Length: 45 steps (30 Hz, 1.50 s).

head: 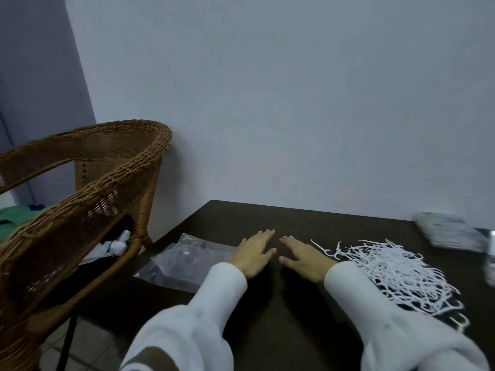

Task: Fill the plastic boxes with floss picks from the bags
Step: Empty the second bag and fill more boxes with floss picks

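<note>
Floss picks point(396, 271) lie loose in a white tangled heap on the dark bench point(294, 218), and no filled box is in sight, so filling looks not yet begun.

Going from the left: a wicker chair point(88, 183) stands off the bench's left end, well apart from both hands. Nearer, a clear plastic bag point(182, 261) lies flat and seems nearly empty, just outside the left hand point(254, 253), its edge meeting or slipping under that hand's outer side; which, I cannot tell. The left hand rests palm down with fingers straight, holding nothing. Just beside it, thumb tips close but apart, the right hand point(302, 258) also lies flat with fingers extended and empty.

The heap begins just outside the right hand and runs back along its sleeve. Beyond the heap, well away from the right hand, sits a blurred pale stack point(452, 231); it may be the plastic boxes, though I cannot confirm that.

The next move probably calls for fetching a box from that side, opening it, then gathering picks in aligned bunches, since the tangle will snag.
</note>
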Available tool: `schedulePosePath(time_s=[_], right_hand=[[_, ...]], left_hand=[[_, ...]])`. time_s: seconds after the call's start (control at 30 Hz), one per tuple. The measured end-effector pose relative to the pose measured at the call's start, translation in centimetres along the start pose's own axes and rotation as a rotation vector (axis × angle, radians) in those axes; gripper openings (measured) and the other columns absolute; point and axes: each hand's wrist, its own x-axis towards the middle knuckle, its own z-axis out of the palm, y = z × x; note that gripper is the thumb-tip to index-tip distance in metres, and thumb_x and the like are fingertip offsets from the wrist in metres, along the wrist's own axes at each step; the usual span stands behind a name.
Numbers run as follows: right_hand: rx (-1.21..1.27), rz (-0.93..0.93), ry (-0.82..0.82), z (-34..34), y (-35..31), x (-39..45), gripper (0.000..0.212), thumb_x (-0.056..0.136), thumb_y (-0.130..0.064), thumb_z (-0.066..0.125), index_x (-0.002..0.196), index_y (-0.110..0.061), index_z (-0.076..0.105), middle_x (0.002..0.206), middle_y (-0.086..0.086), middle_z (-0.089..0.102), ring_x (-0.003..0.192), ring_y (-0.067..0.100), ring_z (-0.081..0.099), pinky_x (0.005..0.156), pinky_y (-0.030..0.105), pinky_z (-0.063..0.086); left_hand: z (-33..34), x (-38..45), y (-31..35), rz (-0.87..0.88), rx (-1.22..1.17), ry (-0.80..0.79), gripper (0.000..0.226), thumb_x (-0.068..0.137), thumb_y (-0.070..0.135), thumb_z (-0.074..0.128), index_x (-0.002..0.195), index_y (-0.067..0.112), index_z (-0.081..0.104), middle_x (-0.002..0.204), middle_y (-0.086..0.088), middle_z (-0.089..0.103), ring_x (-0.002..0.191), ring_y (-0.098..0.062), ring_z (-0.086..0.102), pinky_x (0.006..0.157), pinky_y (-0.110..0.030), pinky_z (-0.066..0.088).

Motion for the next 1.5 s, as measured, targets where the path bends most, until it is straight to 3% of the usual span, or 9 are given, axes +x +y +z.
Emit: schedulePosePath(time_s=[0.17, 0.33, 0.53, 0.67, 0.97, 1.13, 1.3, 1.4, 1.5], right_hand=[[-0.029, 0.075, 0.102, -3.0, 4.9, -4.6, 0.058, 0.096, -0.023, 0.048, 0.146, -0.012, 0.022, 0.156, 0.004, 0.017, 0.144, 0.014, 0.012, 0.113, 0.023, 0.012], [-0.042, 0.163, 0.222, -5.9, 9.0, -9.6, 0.053, 0.091, -0.019, 0.056, 0.139, -0.019, 0.034, 0.154, 0.003, 0.023, 0.143, 0.015, 0.016, 0.115, 0.029, 0.014], [-0.055, 0.449, 0.181, -6.2, 12.7, -14.0, 0.082, 0.084, -0.044, 0.061, 0.148, -0.030, 0.011, 0.158, 0.003, 0.002, 0.145, 0.022, 0.001, 0.114, 0.052, 0.004], [0.049, 0.503, 0.180, -5.2, 14.6, -15.6, 0.088, 0.084, -0.048, 0.060, 0.150, -0.024, 0.006, 0.158, 0.006, 0.003, 0.145, 0.020, 0.003, 0.118, 0.044, 0.007], [0.033, 0.429, 0.431, -4.7, 15.9, -15.4, 0.038, 0.086, -0.039, 0.061, 0.120, -0.024, 0.054, 0.120, -0.003, 0.051, 0.113, 0.014, 0.051, 0.097, 0.031, 0.040], [0.120, 0.369, 0.575, -5.1, 16.8, -15.1, 0.018, 0.081, -0.036, 0.068, 0.095, -0.032, 0.058, 0.095, -0.010, 0.064, 0.092, 0.008, 0.059, 0.088, 0.033, 0.047], [0.087, 0.274, 0.699, -5.5, 17.2, -14.2, 0.015, 0.080, -0.028, 0.065, 0.093, -0.032, 0.060, 0.095, -0.015, 0.064, 0.093, 0.004, 0.059, 0.094, 0.037, 0.044], [0.156, 0.204, 0.581, -6.1, 17.0, -13.2, 0.036, 0.078, -0.019, 0.064, 0.109, -0.035, 0.056, 0.114, -0.013, 0.060, 0.110, 0.006, 0.053, 0.101, 0.036, 0.041], [0.093, 0.174, 0.393, -6.3, 17.2, -12.0, 0.050, 0.079, -0.022, 0.061, 0.125, -0.039, 0.048, 0.131, -0.012, 0.053, 0.121, 0.011, 0.046, 0.105, 0.036, 0.037]], left_hand=[[3.2, 2.2, 5.3, 0.134, -0.099, -0.049, 0.061, 0.098, 0.029, 0.048, 0.150, 0.021, 0.018, 0.157, 0.000, 0.019, 0.145, -0.015, 0.015, 0.118, -0.035, 0.016], [6.8, 3.2, 10.6, 0.334, -0.136, -0.160, 0.084, 0.085, 0.051, 0.062, 0.151, 0.031, 0.013, 0.160, 0.004, 0.006, 0.146, -0.013, 0.000, 0.118, -0.048, 0.001], [10.0, 3.7, 13.4, 0.400, -0.013, -0.295, 0.119, 0.066, 0.056, 0.077, 0.149, 0.038, -0.005, 0.157, 0.012, -0.017, 0.143, -0.010, -0.021, 0.115, -0.051, -0.012], [11.1, 4.9, 13.8, 0.414, -0.032, -0.245, 0.108, 0.066, 0.061, 0.074, 0.149, 0.040, 0.009, 0.159, 0.011, -0.006, 0.145, -0.013, -0.011, 0.117, -0.053, -0.002], [11.9, 7.0, 13.5, 0.441, -0.183, 0.043, 0.059, 0.077, 0.058, 0.065, 0.130, 0.041, 0.048, 0.137, 0.016, 0.047, 0.131, -0.005, 0.035, 0.116, -0.044, 0.010], [11.1, 7.0, 13.6, 0.451, -0.396, 0.038, 0.064, 0.078, 0.034, 0.075, 0.134, 0.040, 0.044, 0.124, 0.016, 0.059, 0.120, -0.003, 0.047, 0.103, -0.028, 0.035], [9.6, 6.8, 13.4, 0.459, -0.463, -0.027, 0.074, 0.073, 0.016, 0.077, 0.134, 0.042, 0.042, 0.126, 0.019, 0.057, 0.119, 0.013, 0.044, 0.097, -0.012, 0.031], [8.4, 6.8, 13.1, 0.446, -0.451, -0.045, 0.060, 0.075, 0.008, 0.064, 0.124, 0.040, 0.052, 0.123, 0.023, 0.056, 0.120, 0.010, 0.044, 0.111, -0.028, 0.032], [7.9, 6.9, 12.7, 0.371, -0.333, -0.020, 0.046, 0.080, 0.014, 0.059, 0.115, 0.044, 0.054, 0.124, 0.025, 0.054, 0.127, 0.000, 0.042, 0.117, -0.055, 0.002]])
